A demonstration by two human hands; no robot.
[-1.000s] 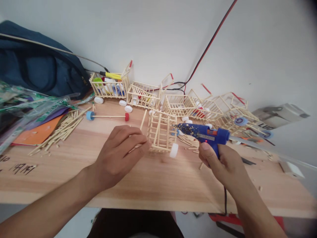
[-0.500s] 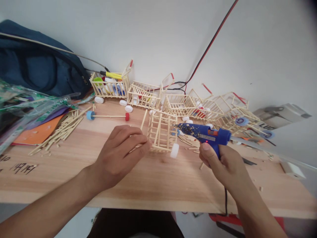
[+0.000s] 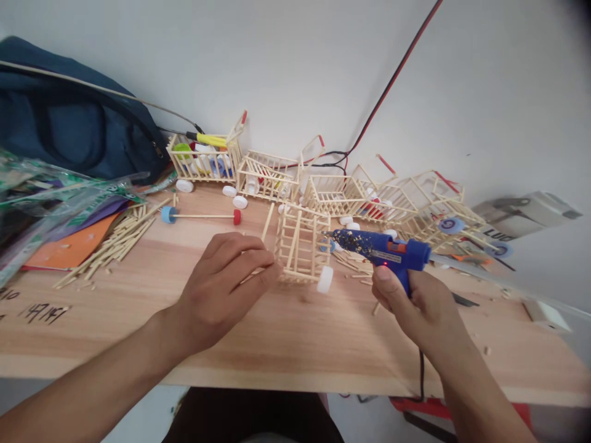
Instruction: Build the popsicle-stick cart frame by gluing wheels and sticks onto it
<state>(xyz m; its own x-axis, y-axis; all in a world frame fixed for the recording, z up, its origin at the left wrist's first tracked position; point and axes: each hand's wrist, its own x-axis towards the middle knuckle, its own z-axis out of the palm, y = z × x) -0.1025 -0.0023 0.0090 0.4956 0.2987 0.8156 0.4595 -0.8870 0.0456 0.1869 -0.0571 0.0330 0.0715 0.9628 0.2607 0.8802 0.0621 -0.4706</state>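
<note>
A small cart frame (image 3: 302,246) built of thin wooden sticks lies in the middle of the table, a white bottle-cap wheel (image 3: 325,280) at its near right corner. My left hand (image 3: 233,277) is closed at the frame's left end, thumb and fingertips pinched on its edge; the exact grip is partly hidden. In my right hand (image 3: 415,301) is a blue glue gun (image 3: 381,246), its body speckled with residue and a small red light lit. Its nozzle points left and meets the right side of the frame. Whether it touches the sticks I cannot tell.
Several finished stick carts (image 3: 272,175) with red-tipped handles line the wall. A stick axle (image 3: 203,216) with blue and red caps lies left, near a pile of loose sticks (image 3: 122,240). A dark blue bag (image 3: 69,117) and plastic wrappers (image 3: 41,197) fill the far left.
</note>
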